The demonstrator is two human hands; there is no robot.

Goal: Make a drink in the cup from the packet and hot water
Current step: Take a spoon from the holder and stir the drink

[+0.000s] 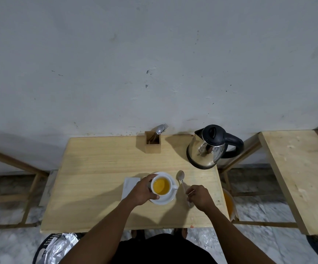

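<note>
Pale wood table [101, 168]: white cup [162, 186] of amber drink sits on a saucer [163, 201] near the front edge, left hand [144, 191] wrapped around its left side, right hand [200, 197] pinching the handle of a spoon [182, 182] lying just right of the saucer. Open tabletop spreads left and behind the cup; a napkin [128, 185] lies under the left hand. Kettle [209, 147] crowds the back-right corner, cutlery holder [152, 142] the back edge; no readable writing anywhere.

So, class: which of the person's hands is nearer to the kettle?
Right. The right hand sits in front of the kettle, holding the spoon. The left hand is farther off, gripping the cup.
</note>
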